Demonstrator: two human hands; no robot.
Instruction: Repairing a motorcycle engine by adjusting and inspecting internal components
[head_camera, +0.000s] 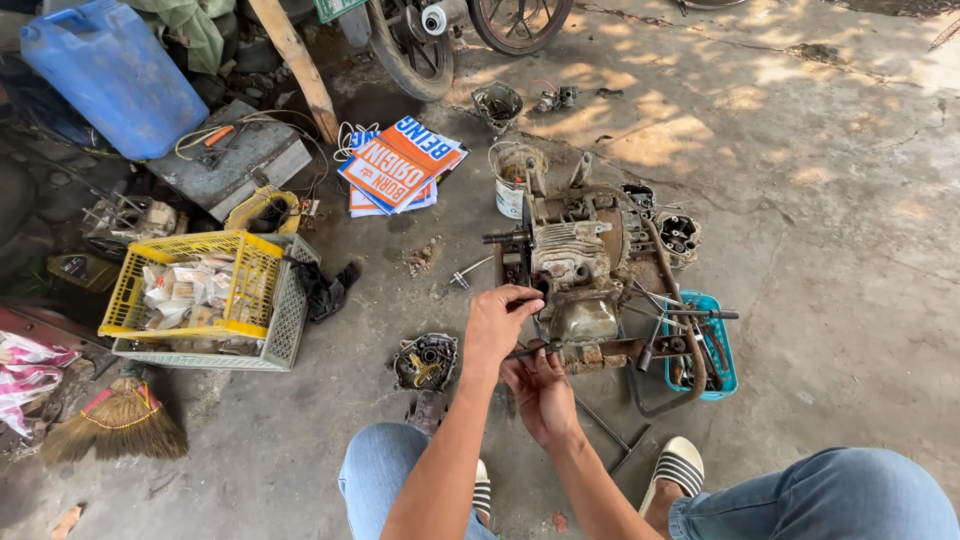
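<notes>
Cracked concrete floor (840, 200) fills the scene, partly in sun and partly in shade, and a person in blue jeans and striped sandals sits on it. Just in front of the knees stands a rusty, dirty engine block (575, 275). The left hand (497, 325) rests on the near left side of the engine block, with its fingers (520, 297) curled closed around a small part there; what exactly they grip is hidden. The right hand (540, 390) is just below, at the base of the engine, and its fingers are bent around a thin metal rod (530, 350); I cannot tell how firmly they close on it. Beside the engine on the right lies a blue tray (722, 372) with tools. On the left are a yellow crate (190, 285) inside a grey one, a straw broom (115, 425) and a round engine cover (425, 362). Farther back lie a blue jerrycan (110, 75), a white bucket (517, 180) and some orange and blue boxes (400, 165).
</notes>
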